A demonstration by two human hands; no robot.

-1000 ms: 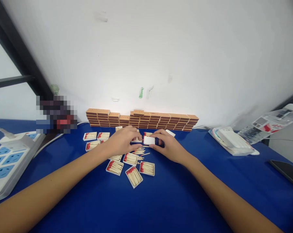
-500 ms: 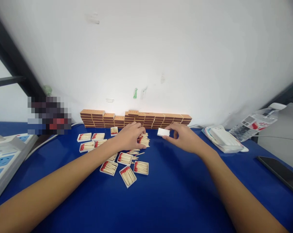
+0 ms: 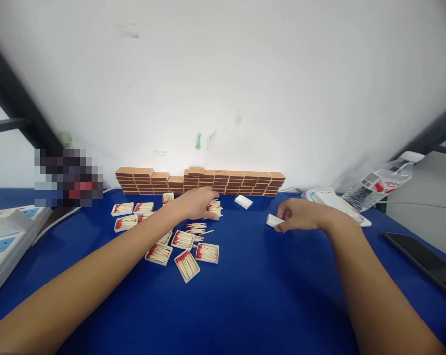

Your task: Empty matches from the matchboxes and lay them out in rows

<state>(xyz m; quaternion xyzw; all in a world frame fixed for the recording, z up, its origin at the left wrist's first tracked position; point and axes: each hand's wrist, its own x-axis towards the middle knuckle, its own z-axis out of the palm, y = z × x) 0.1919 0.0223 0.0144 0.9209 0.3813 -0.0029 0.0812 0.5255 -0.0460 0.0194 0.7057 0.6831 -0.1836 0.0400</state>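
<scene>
My left hand (image 3: pixel 202 203) curls around a bunch of loose matches (image 3: pixel 214 209), thumb on the near side and fingers on the far side; the palm hides part of the bunch. Over on the right, my right hand (image 3: pixel 300 215) pinches a small white matchbox tray (image 3: pixel 273 221) between thumb and fingers. Another white tray (image 3: pixel 243 201) lies on the blue table between my hands. Nearer me, stray matches (image 3: pixel 197 228) lie beside several trays filled with red-tipped matches (image 3: pixel 187 266). My left forearm covers some of those trays.
A low wall of stacked brown matchboxes (image 3: pixel 234 182) runs along the wall. At the right are a plastic bottle (image 3: pixel 384 182), a pack of tissues (image 3: pixel 336 202) and a phone (image 3: pixel 423 259). A white power strip (image 3: pixel 8 241) sits at the left edge.
My right hand has left one white tray on the table and moved right and nearer, now pinching another. My left hand stays at the matches. The view has shifted slightly right.
</scene>
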